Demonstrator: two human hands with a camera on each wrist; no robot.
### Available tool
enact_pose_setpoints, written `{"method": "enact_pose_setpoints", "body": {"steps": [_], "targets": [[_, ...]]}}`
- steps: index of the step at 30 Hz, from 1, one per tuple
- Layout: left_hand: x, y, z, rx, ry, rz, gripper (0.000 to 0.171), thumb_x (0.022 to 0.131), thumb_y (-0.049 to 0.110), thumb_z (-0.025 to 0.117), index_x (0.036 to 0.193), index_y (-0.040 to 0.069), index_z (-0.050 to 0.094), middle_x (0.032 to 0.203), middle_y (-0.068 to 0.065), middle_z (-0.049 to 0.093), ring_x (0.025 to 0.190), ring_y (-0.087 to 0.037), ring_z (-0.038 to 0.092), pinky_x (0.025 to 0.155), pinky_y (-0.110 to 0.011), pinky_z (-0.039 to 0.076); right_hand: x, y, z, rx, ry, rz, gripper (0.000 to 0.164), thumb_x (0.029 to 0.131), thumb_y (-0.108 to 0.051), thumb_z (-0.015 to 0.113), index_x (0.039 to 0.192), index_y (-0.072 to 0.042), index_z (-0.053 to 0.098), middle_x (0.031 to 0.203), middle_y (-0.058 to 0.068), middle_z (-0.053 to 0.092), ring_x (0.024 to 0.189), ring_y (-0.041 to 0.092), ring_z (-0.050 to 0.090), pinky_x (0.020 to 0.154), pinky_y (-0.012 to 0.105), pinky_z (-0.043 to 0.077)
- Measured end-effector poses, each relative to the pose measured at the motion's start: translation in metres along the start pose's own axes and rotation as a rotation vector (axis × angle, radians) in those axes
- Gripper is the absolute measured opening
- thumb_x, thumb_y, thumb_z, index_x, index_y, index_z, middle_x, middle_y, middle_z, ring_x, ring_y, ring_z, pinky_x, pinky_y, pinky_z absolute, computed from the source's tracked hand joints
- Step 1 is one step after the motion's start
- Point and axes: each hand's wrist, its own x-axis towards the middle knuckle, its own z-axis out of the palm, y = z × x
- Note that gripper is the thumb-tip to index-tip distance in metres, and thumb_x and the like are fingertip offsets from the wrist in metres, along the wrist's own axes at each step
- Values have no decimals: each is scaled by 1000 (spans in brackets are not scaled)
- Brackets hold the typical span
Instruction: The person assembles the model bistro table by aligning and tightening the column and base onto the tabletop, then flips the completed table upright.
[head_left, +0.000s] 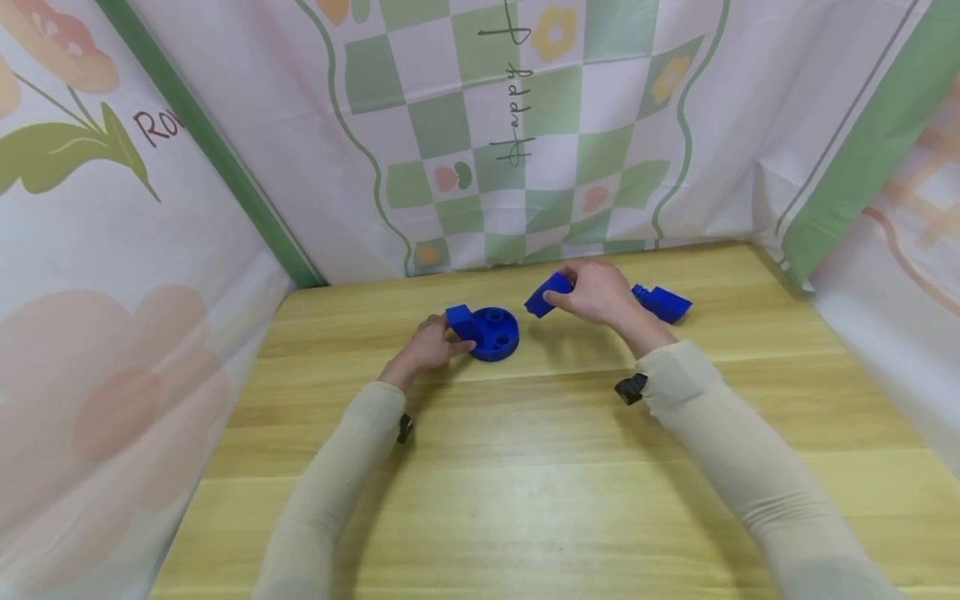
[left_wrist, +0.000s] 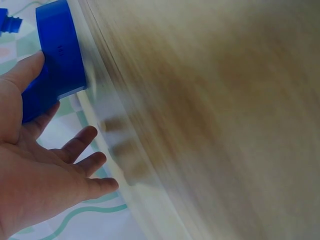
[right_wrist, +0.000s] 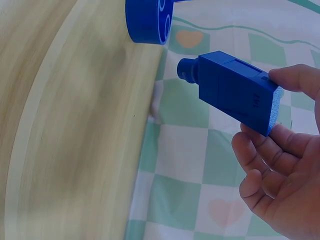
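Note:
A round blue base (head_left: 504,350) with sockets in its top is at the table's far middle, and a blue block (head_left: 457,317) rises from its left side. My left hand (head_left: 429,343) pinches the base and this block between thumb and forefinger; its other fingers stretch out apart in the left wrist view. To the right, my right hand (head_left: 600,293) holds a second blue block (right_wrist: 235,90) above the table by its wide end. A short round peg (right_wrist: 187,70) on that block points toward the base, with a gap between them.
Another blue block (head_left: 667,306) with a ridged peg lies on the wooden table (head_left: 525,483), right of my right hand. A patterned cloth (head_left: 495,208) hangs along the table's back edge, with more cloth at both sides. Dark wrist devices (head_left: 632,389) sit under the sleeves.

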Motion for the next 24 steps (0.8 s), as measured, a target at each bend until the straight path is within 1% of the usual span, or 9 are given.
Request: {"method": "enact_pose_setpoints", "body": {"steps": [6, 14, 21, 24], "targets": [[-1, 1, 0, -1, -2, -8, 74, 94, 47, 66, 151, 9, 39, 150, -20, 43, 142, -39, 38, 119, -56, 30, 1, -8, 7, 2, -20, -15, 52, 91, -46, 66, 128, -9, 64, 129, 18, 66, 120, 39, 60, 102, 55, 46], [-3, 2, -1, 21, -7, -2, 76, 94, 48, 65, 152, 8, 38, 150, -21, 43, 142, -39, 38, 119, -55, 31, 0, -19, 15, 17, -18, -29, 47, 88, -46, 69, 120, -11, 67, 118, 12, 70, 110, 34, 64, 96, 51, 49], [-3, 2, -1, 23, -4, 5, 74, 94, 48, 65, 151, 8, 39, 148, -20, 45, 141, -39, 40, 119, -54, 32, 1, -27, 21, 13, -21, -53, 48, 87, -46, 70, 120, -12, 67, 119, 11, 71, 111, 33, 64, 98, 50, 48], [-2, 3, -1, 29, 1, 6, 74, 94, 47, 65, 151, 8, 39, 148, -21, 45, 140, -39, 41, 119, -54, 32, 1, -29, 23, 6, -33, -70, 46, 88, -46, 69, 120, -12, 66, 117, 10, 72, 109, 32, 65, 96, 49, 49]]}}
